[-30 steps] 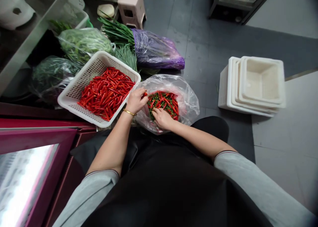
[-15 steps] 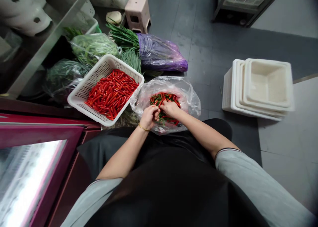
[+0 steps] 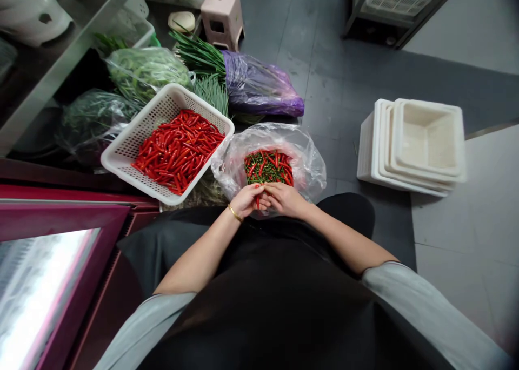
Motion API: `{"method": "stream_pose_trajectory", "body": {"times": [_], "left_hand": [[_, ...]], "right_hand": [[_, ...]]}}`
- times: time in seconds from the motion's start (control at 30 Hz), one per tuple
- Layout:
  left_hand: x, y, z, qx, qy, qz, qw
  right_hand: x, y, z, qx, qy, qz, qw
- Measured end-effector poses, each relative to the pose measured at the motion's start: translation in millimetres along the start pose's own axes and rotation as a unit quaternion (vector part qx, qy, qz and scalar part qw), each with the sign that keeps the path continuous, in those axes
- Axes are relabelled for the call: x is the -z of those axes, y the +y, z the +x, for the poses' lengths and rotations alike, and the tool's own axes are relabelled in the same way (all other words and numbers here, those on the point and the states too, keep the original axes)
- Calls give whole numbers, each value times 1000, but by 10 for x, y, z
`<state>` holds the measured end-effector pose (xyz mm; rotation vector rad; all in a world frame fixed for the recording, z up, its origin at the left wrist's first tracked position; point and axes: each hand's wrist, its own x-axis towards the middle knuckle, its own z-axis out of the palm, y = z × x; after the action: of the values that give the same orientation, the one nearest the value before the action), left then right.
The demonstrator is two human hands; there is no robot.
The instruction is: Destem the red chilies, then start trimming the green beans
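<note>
My left hand (image 3: 246, 199), with a gold bracelet at the wrist, is closed on a red chili (image 3: 258, 200). My right hand (image 3: 286, 199) meets it at the fingertips, its fingers pinched at the stem end of that chili. Both hands are over the near edge of an open clear plastic bag (image 3: 310, 159). Inside the bag lie red chilies with green stems (image 3: 267, 166). Left of the bag, a white perforated basket (image 3: 133, 132) holds a heap of red chilies (image 3: 180, 148) that show no green stems.
Bagged greens (image 3: 148, 73) and a purple bag (image 3: 261, 86) of long green stalks lie beyond the basket. A pink stool (image 3: 222, 14) stands behind them. Stacked white baskets (image 3: 432, 138) are on the floor at right. A maroon-framed glass-topped unit (image 3: 109, 235) is at near left.
My right hand has drawn back from the chilies in the bag to my left hand. A red chili now shows between them. The view has shifted slightly.
</note>
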<state>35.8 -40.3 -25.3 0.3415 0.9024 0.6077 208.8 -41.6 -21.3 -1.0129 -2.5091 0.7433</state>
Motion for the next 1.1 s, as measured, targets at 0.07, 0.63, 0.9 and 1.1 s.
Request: {"method": "stream_pose_trajectory", "body": {"times": [0.07, 0.63, 0.9, 1.1], "left_hand": [[-6, -55, -8, -13, -2, 23, 1000], [-311, 81, -462, -33, -280, 134, 950], [-234, 113, -280, -91, -100, 211, 968], [-187, 124, -377, -64, -205, 269, 939]], "right_hand": [[106, 55, -53, -8, -32, 96, 995], [125, 287, -77, -259, -3, 18, 966], [543, 141, 130, -153, -96, 289, 940], [208, -164, -37, -192, -51, 460, 865]]}}
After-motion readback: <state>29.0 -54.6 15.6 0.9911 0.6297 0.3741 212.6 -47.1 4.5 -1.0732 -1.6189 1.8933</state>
